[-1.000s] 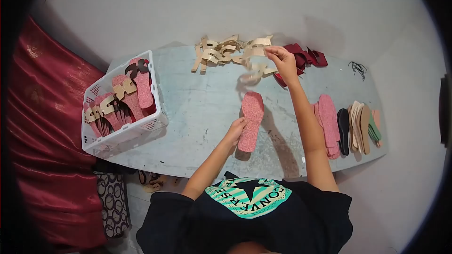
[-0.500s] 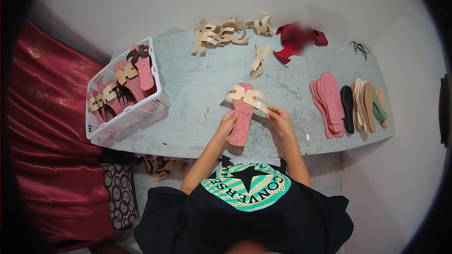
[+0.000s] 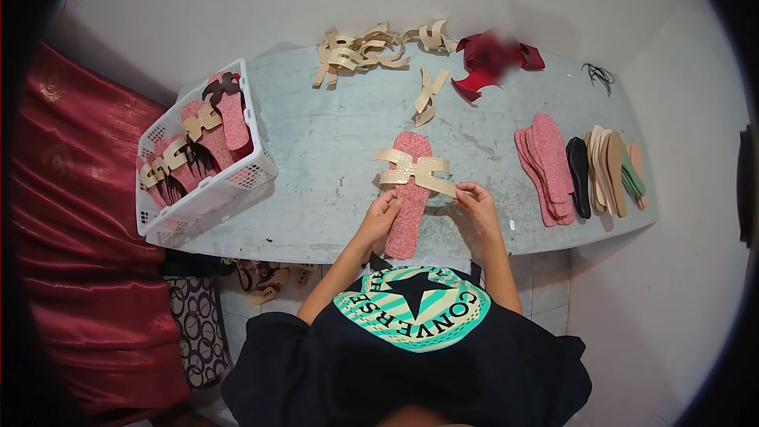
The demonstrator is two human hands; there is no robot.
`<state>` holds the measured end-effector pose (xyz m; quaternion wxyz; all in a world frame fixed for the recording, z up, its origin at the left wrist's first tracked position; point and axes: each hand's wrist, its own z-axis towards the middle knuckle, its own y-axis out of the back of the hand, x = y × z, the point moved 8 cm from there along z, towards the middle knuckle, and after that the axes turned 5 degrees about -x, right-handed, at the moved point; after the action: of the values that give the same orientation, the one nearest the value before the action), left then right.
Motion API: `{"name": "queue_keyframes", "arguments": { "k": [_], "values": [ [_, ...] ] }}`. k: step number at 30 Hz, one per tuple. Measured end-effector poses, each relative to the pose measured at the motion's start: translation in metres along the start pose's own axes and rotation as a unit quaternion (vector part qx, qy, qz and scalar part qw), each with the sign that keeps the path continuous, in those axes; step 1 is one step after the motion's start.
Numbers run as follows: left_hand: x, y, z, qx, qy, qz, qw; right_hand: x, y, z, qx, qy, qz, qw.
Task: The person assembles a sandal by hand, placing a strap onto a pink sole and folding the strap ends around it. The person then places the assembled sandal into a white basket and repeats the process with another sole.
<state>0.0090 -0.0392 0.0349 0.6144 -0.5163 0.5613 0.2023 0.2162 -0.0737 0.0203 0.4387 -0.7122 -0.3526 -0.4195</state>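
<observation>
A pink glittery sole (image 3: 410,190) lies lengthwise on the pale blue table (image 3: 332,150) in front of me. Across its upper half rests a beige cut-out strap piece (image 3: 415,171). My left hand (image 3: 381,216) grips the sole's left edge near its middle. My right hand (image 3: 474,204) pinches the right end of the beige strap, just right of the sole.
A white basket (image 3: 207,190) with several finished pink sandals stands at the table's left end. Loose beige straps (image 3: 368,49) and red straps (image 3: 492,59) lie along the far edge. Stacks of pink soles (image 3: 545,168) and mixed-colour soles (image 3: 607,172) sit at the right. A red cloth (image 3: 79,253) lies left.
My right hand came back from the far strap pile with a beige strap and laid it across the pink sole. My left hand stayed on the sole.
</observation>
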Motion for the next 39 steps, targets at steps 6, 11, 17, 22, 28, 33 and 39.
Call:
{"name": "queue_keyframes", "arguments": {
  "k": [6, 11, 17, 22, 28, 33, 39],
  "values": [
    [-0.015, -0.001, -0.001, 0.005, -0.029, -0.024, 0.999, 0.002, -0.009, 0.006, 0.025, 0.021, -0.004, 0.999],
    [-0.021, 0.003, -0.005, -0.055, 0.002, -0.028, 0.998, 0.014, -0.023, 0.005, 0.044, 0.036, 0.003, 0.998],
    [-0.027, 0.001, -0.002, -0.084, -0.04, -0.066, 0.993, 0.023, -0.029, -0.005, 0.003, -0.002, 0.041, 0.999],
    [-0.03, -0.002, 0.001, -0.098, -0.054, -0.07, 0.991, 0.028, -0.024, 0.003, 0.014, 0.07, 0.025, 0.997],
    [-0.03, 0.002, 0.003, -0.129, -0.055, -0.043, 0.989, 0.035, -0.025, 0.002, 0.007, 0.08, 0.037, 0.996],
    [-0.034, -0.001, 0.001, -0.125, -0.07, -0.03, 0.989, 0.035, -0.024, -0.001, 0.006, 0.085, 0.007, 0.996],
    [-0.036, -0.003, 0.0, -0.119, -0.08, -0.023, 0.989, 0.044, -0.029, -0.005, 0.004, 0.097, 0.0, 0.995]
  ]
}}
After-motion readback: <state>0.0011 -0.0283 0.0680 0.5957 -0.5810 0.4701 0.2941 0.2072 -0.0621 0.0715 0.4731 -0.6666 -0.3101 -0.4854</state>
